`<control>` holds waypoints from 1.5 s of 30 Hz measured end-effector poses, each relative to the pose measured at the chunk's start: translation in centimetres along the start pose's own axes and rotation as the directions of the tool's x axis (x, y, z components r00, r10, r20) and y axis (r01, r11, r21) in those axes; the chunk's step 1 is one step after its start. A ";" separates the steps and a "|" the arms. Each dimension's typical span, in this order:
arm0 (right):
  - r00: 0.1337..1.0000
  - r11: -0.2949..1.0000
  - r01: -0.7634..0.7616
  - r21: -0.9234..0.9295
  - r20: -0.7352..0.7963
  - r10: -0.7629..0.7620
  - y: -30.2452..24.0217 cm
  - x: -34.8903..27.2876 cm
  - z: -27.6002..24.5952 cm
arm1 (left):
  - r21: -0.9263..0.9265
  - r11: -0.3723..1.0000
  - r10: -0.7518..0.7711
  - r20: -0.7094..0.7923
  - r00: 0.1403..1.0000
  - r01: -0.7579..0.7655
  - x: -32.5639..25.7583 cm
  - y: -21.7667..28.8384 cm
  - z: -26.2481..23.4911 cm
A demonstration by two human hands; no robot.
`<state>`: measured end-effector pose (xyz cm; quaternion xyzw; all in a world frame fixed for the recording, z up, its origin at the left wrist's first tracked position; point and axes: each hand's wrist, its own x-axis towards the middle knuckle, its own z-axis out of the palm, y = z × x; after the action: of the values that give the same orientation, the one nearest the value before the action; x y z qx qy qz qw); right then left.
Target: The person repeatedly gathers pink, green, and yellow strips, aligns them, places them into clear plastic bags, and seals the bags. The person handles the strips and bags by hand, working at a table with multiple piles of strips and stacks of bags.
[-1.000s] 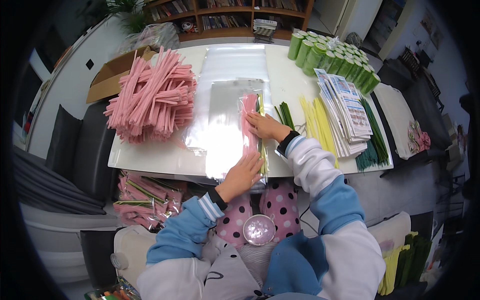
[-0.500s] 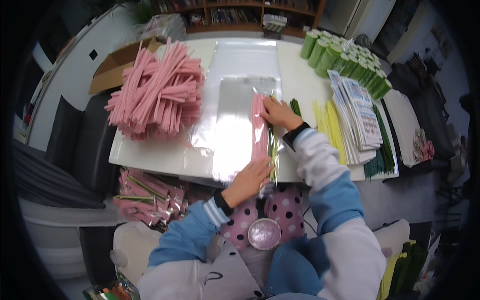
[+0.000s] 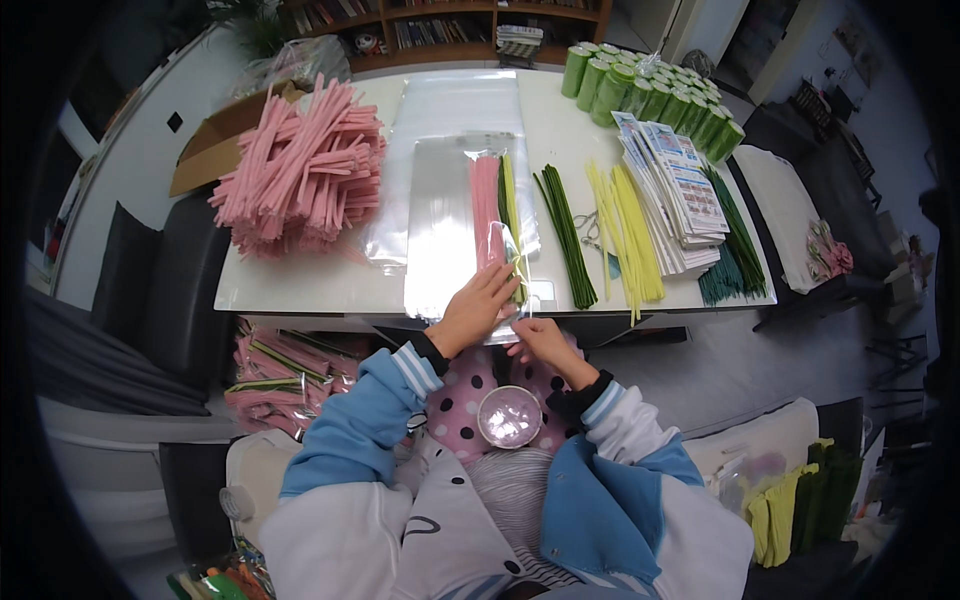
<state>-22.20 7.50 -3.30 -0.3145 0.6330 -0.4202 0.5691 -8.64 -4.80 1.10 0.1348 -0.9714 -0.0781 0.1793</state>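
Note:
In front of me a clear plastic bag [image 3: 528,300] holds a bundle of pink pipe cleaners [image 3: 485,205], with dark green and yellow stems [image 3: 511,190] along its right side. It lies on a stack of flat clear bags [image 3: 438,200]. My left hand [image 3: 474,310] rests flat over the near end of the bundle, fingers extended. At the table's front edge, my right hand [image 3: 550,347] pinches the bag's near end with bent fingers. Right of the bag lie loose dark green pipe cleaners [image 3: 568,240] and yellow ones [image 3: 632,240].
A large heap of pink pipe cleaners [image 3: 300,180] stands at left, beside an open cardboard box [image 3: 210,150]. Rightward are scissors [image 3: 590,228], printed leaflets [image 3: 685,190], teal-green stems [image 3: 742,250] and green rolls [image 3: 655,100]. Filled bags [image 3: 285,385] lie below the table's left side. A round bowl [image 3: 510,417] sits by my lap.
My right hand has moved from the far part of the pink bundle down to the bag's near end. My left hand stays on the near end of the bundle. The view has shifted slightly.

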 end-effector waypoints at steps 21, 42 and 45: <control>0.836 0.925 0.343 -0.164 -0.395 -0.380 -2.7 -10.4 -15.6 | 0.218 0.975 -0.080 0.158 0.984 0.044 1.3 2.5 1.1; 0.426 0.189 -0.542 -0.819 -0.461 -0.778 2.8 -8.5 -34.1 | -0.206 0.961 -0.194 -0.021 0.981 0.185 -2.4 3.8 -5.7; 0.461 0.196 -0.507 -0.839 -0.457 -0.761 2.3 -8.4 -34.8 | -0.208 0.963 -0.185 -0.042 0.982 0.173 -2.9 4.1 -5.9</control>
<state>-55.01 21.94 -1.51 -0.3944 0.8865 -0.0712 -0.2312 -4.84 -0.68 6.44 0.2054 -0.9362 -0.1888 0.2139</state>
